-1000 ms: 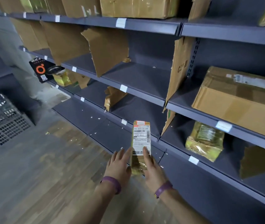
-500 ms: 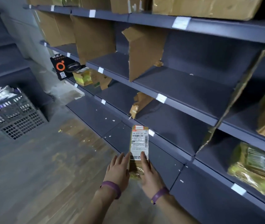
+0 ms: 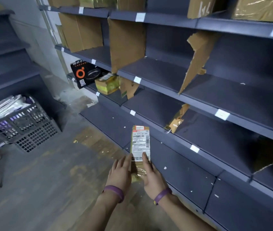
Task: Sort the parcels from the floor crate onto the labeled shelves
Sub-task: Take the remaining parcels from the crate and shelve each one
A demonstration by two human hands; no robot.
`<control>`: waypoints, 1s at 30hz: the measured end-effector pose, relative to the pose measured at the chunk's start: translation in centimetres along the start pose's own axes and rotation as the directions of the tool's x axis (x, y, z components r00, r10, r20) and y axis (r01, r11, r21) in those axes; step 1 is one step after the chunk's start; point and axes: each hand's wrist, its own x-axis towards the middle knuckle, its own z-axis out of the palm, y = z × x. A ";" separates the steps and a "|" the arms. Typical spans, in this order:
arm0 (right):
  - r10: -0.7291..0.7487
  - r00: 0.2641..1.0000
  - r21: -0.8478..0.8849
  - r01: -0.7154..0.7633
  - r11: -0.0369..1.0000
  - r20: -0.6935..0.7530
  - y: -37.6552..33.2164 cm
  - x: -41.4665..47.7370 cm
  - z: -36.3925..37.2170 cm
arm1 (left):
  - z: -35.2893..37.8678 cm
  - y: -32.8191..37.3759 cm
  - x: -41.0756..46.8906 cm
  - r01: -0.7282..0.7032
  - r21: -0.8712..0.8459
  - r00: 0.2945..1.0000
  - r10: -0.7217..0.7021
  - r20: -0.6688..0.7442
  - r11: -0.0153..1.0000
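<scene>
The dark shelves (image 3: pixel 157 70) fill the right and top of the frame, their tiers split by brown cardboard dividers (image 3: pixel 127 44) and tagged along the front edges with white labels (image 3: pixel 222 114). At the left edge the slatted crate (image 3: pixel 32 130) sits on the floor (image 3: pixel 49 180), heaped with pale packets (image 3: pixel 4 105). On a middle tier at centre-left a black box (image 3: pixel 84 72) stands beside a yellow-taped package (image 3: pixel 106 83).

You hold the parcel (image 3: pixel 140 140) at lower centre, off the floor and in front of the lowest tiers. Its long axis runs up the frame, away from you, with the printed label facing you and the red-striped end farthest. Your right hand (image 3: pixel 152 177) grips its near end, thumb laid across the label. Your left hand (image 3: pixel 120 174) rests flat against its left edge, fingers straight. Nothing lies between the parcel and the tiers.
</scene>
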 end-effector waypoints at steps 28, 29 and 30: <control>0.197 0.978 0.136 -0.188 0.973 -0.062 0.3 31.9 1.3 | -7.7 -6.4 34.8 -0.226 0.097 0.947 0.195 0.257 0.969; 0.222 0.974 0.128 -0.214 0.969 -0.054 0.9 32.3 1.4 | -7.6 -6.1 35.6 -0.262 0.099 0.934 0.227 0.275 0.960; 0.268 0.963 0.138 -0.260 0.956 -0.040 1.3 32.6 1.5 | -7.5 -5.8 36.5 -0.304 0.093 0.922 0.268 0.281 0.948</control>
